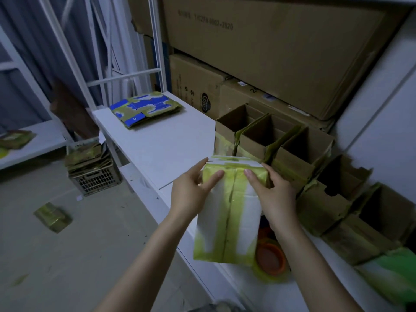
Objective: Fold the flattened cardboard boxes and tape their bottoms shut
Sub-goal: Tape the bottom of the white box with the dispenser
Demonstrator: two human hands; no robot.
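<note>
Hands first: our left hand point(191, 190) grips the left side of a green-and-white box point(227, 212), the thumb laid on the face turned toward us and the fingers wrapped behind. Our right hand point(272, 194) grips the right side in the same way, thumb on that face and fingers curled round the edge. We hold the box in the air over the near front edge of the white tabletop point(162, 140), tilted so the face with the centre seam looks up at us. A dark seam line runs down the middle of a yellow-green band, and we cannot tell whether tape covers it. A tape roll point(270, 255) with an orange core lies flat on the tabletop under the box's lower right corner, partly hidden by it. Open boxes point(292, 149) stand side by side in a row along the back edge, mouths up, from the middle toward the near right. Flattened boxes point(146, 109), blue and green, sit in a stack at the far left corner. Large brown cartons point(270, 52) are piled behind the row. Left of the tabletop, a crate point(94, 179) on the floor is heaped with more flat cardboard.
</note>
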